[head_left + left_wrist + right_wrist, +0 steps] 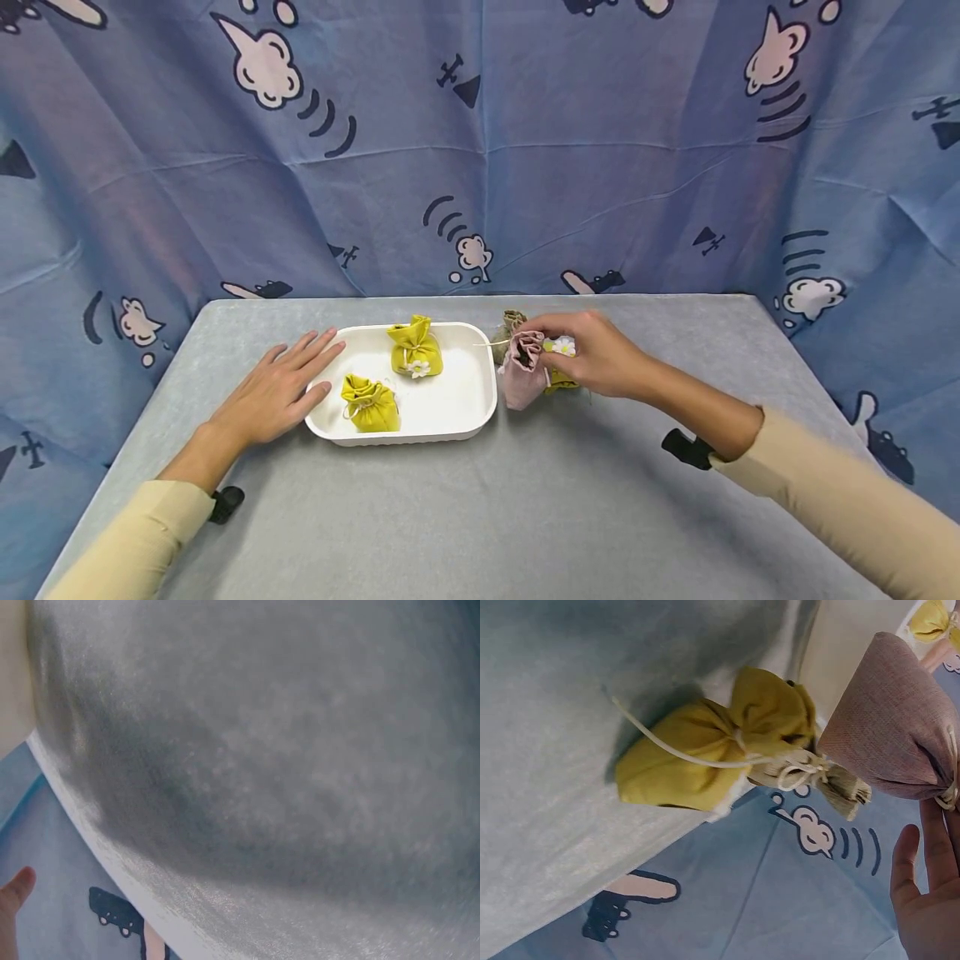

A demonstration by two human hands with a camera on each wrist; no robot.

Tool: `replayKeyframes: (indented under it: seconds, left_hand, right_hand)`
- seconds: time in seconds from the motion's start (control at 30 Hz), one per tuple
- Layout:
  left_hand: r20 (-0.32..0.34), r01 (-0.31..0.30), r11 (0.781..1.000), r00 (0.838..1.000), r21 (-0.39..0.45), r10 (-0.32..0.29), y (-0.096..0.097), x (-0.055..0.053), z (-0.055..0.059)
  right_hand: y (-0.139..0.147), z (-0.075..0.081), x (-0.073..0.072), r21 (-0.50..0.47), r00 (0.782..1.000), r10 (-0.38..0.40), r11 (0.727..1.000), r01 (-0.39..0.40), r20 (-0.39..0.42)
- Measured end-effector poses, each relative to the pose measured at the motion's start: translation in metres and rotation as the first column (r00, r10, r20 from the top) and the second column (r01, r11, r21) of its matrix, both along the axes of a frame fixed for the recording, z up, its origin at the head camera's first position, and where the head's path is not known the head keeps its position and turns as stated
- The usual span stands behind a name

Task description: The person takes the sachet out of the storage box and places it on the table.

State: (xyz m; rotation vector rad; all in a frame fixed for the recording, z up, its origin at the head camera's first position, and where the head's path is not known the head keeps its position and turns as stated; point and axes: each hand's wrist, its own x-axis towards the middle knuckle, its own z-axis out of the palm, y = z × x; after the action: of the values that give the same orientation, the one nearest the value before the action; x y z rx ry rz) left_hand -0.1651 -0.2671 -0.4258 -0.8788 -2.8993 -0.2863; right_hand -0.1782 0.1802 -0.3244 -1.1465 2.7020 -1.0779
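Nearest, we are seeing two beige fabric sleeves [832, 496] spanning the lower corners above the matte grey table [480, 517]. Beyond them, the left hand [273, 396] is resting at the left rim of a white, shallow, round-cornered tray [461, 400]; its fingers are spreading loosely and its grip is holding nothing. Toward the tray's front, a small yellow fabric pouch with a tied neck [372, 408] is lying tilted.

Just beyond the tray's right end, the right hand [600, 354] is pinching a dusty-mauve woven-cloth pouch with a gathered mouth [522, 385], its grip closing on the neck. We are seeing a plump, smooth body, a ruffled rim and a dark hollow at the mouth. In the head view its long axis is running nearly upright, leaning slightly, with the mouth pointing up and the base pointing down; we cannot tell whether the base is touching the table.

Farther back in the tray, a yellow fabric pouch with a white flower [416, 354] is standing. Behind the mauve pouch, a mustard-yellow cloth pouch [675, 761] and a khaki, coarse-woven pouch [844, 787] are crowding together. Farthest, a blue printed curtain [600, 200] is hanging.
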Motion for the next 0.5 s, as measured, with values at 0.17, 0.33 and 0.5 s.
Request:
replayKeyframes:
  seconds: [0.17, 0.33, 0.5]
  left_hand:
    - [-0.006, 0.003, 1.000, 1.000, 0.001, -0.003, 0.000, 0.000, 0.000]
    - [0.000, 0.003, 1.000, 1.000, -0.001, -0.003, 0.000, 0.000, 0.000]
    - [-0.003, 0.004, 1.000, 1.000, 0.001, -0.004, 0.000, 0.000, 0.000]
  right_hand:
    - [0.002, -0.010, -0.001, 0.007, 0.999, -0.006, 1.000, 0.006, 0.036]
    - [0.003, -0.020, -0.003, -0.014, 0.999, 0.011, 1.000, -0.010, 0.037]
    - [0.003, -0.029, -0.004, -0.050, 0.999, 0.021, 0.999, -0.019, 0.035]
